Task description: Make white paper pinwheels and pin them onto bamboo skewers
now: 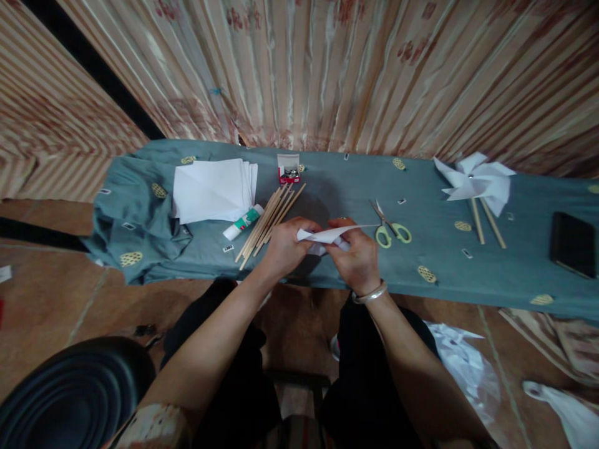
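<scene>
Both my hands grip a folded piece of white paper above the near edge of the cloth-covered table. My left hand is closed on its left end, and my right hand, with a silver bangle at the wrist, pinches its right side. A thin corner of the paper points right. Left of my hands lies a bundle of wooden sticks, beside a green and white glue stick. Green-handled scissors lie partly open to the right. Further right are finished paper pinwheels on sticks.
A stack of white paper lies at the table's left. Behind the sticks stands an open red box of small metal pieces. A black phone rests at the right end. On the floor are a black round stool and a plastic bag.
</scene>
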The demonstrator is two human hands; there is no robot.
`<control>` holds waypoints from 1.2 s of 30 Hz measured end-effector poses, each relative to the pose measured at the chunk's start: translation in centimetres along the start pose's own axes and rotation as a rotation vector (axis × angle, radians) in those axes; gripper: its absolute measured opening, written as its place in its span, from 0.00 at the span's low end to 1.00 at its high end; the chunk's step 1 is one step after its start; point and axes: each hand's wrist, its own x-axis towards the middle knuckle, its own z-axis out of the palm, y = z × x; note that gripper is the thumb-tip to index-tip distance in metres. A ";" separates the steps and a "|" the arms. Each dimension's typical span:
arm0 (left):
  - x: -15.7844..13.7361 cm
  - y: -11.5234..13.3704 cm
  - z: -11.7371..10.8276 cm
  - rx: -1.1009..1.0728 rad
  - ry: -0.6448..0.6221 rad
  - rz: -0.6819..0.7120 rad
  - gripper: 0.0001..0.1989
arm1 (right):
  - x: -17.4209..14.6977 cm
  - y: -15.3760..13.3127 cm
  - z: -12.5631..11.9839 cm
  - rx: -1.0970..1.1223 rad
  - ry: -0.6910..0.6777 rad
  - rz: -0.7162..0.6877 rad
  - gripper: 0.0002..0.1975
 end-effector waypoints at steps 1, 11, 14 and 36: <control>0.0 0.0 0.0 0.003 -0.002 -0.002 0.11 | 0.0 0.0 0.0 0.003 0.000 0.003 0.11; 0.1 -0.2 0.2 -0.003 0.008 0.000 0.10 | 0.0 0.0 0.2 0.014 0.011 -0.001 0.09; 0.0 -0.3 0.2 0.007 0.005 0.001 0.10 | 0.1 -0.2 0.2 0.005 -0.009 -0.001 0.09; 0.1 -0.6 0.1 -0.117 -0.037 -0.127 0.10 | 0.7 -0.1 -0.4 0.075 -0.050 0.036 0.14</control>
